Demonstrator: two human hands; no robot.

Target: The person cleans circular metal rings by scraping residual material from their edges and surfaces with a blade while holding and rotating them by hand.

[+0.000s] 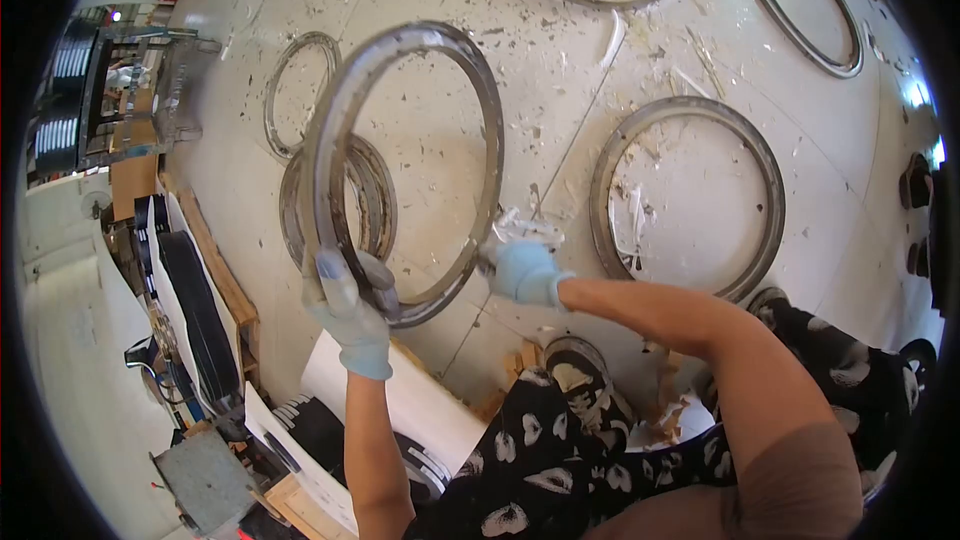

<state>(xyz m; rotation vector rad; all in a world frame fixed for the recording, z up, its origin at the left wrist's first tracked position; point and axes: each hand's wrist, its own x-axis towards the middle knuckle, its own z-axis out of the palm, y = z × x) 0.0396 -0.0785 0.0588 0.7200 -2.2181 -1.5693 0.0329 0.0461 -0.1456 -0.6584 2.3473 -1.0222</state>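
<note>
A large grey metal ring (488, 130), like a wheel rim, stands tilted up off the floor in front of me. My left hand (345, 305), in a light glove with grey fingertips, grips its lower left edge. My right hand (525, 272), in a pale blue glove, is closed at the ring's lower right edge. Something small and dark shows at its fingers, too blurred to name. Behind the held ring, a stack of smaller rings (378, 195) lies on the floor, and another large ring (770, 195) lies to the right.
More rings lie farther off: a thin ring (270, 105), a ring at upper right (848, 25) and several at the top. Scraps and flakes litter the pale floor (560, 70). Panels, a wooden beam (215, 260) and a metal box (205, 480) stand at left. A shoe (580, 370) is below.
</note>
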